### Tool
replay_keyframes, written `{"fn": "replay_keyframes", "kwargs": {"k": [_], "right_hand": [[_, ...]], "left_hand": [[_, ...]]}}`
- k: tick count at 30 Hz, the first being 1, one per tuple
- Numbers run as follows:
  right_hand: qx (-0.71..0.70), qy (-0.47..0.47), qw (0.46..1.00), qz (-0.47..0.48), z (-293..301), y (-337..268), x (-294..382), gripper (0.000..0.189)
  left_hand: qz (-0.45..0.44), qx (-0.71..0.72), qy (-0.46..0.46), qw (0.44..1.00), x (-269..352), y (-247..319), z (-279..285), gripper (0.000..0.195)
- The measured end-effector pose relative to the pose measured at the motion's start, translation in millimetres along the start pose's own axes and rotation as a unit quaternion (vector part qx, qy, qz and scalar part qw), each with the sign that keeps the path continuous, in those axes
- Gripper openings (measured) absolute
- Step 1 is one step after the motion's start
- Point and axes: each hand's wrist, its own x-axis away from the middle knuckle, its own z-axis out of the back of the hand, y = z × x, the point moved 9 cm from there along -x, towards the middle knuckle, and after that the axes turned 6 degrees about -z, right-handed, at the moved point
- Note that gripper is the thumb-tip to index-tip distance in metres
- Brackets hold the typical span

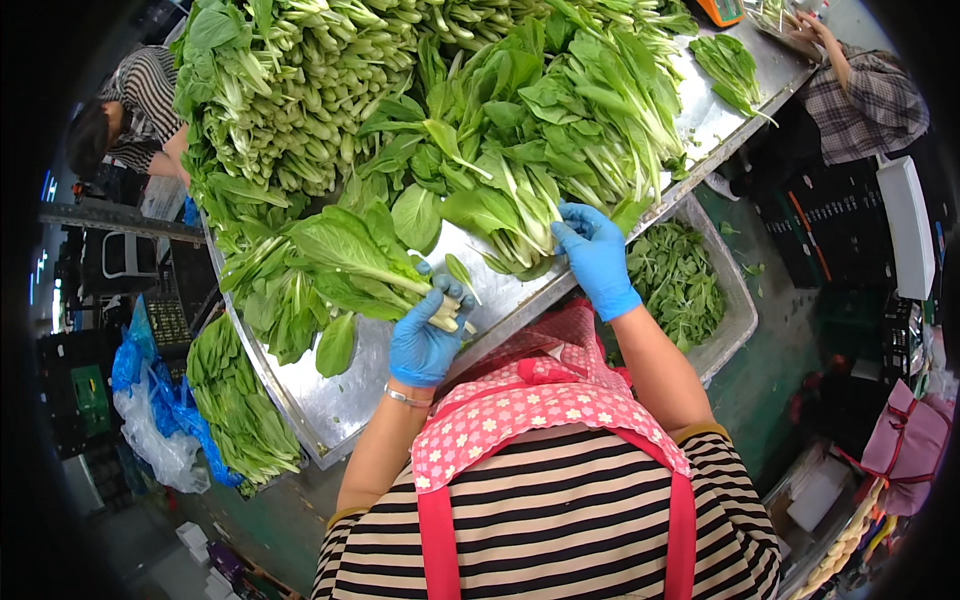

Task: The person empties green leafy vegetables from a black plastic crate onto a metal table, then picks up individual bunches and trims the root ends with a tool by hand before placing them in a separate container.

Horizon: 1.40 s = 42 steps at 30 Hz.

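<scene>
Blue gloves cover both hands. My left hand (431,330) is closed around the pale stem ends of a bunch of leafy greens (352,259), whose leaves point to the upper left over the metal table (337,394). My right hand (596,255) touches the stems of another small bunch of greens (517,210) near the table's front edge; whether its fingers grip them is unclear. One loose small leaf (461,274) lies between the hands. Behind them, a large heap of greens (300,97) is stacked stems outward, and looser greens (600,112) lie beside it.
A plastic tub of leaves (739,322) stands below the table edge at right. More greens (240,405) sit beyond the left edge. An orange device (724,10) stands at the far right. Co-workers are at the left (139,105) and the upper right (862,97).
</scene>
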Motion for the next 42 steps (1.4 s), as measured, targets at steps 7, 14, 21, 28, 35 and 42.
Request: {"fn": "replay_keyframes", "kwargs": {"k": [7,14,21,28,35,42], "right_hand": [[0.447,0.110,0.839,0.289,-6.4,-61.3,26.6,0.039],[0.552,0.092,0.763,0.324,-32.9,-58.1,42.6,0.022],[0.577,0.112,0.736,0.335,-33.5,-70.0,38.8,0.032],[0.569,0.120,0.720,0.378,-35.8,-78.1,46.8,0.050],[0.281,0.142,0.862,0.397,-23.0,-153.3,71.5,0.040],[-0.033,-0.048,0.998,0.007,-43.1,-38.6,5.3,0.031]], "left_hand": [[-0.033,-0.017,0.053,0.998,3.8,20.4,9.5,0.037],[-0.014,-0.006,0.012,1.000,3.1,18.1,9.8,0.045],[-0.005,0.027,0.023,0.999,4.1,16.5,11.8,0.043],[-0.004,0.043,0.024,0.999,3.6,13.2,15.6,0.041],[-0.021,0.038,0.022,0.999,5.8,17.1,15.8,0.039],[-0.018,0.022,0.035,0.999,5.7,11.0,9.1,0.037]]}}
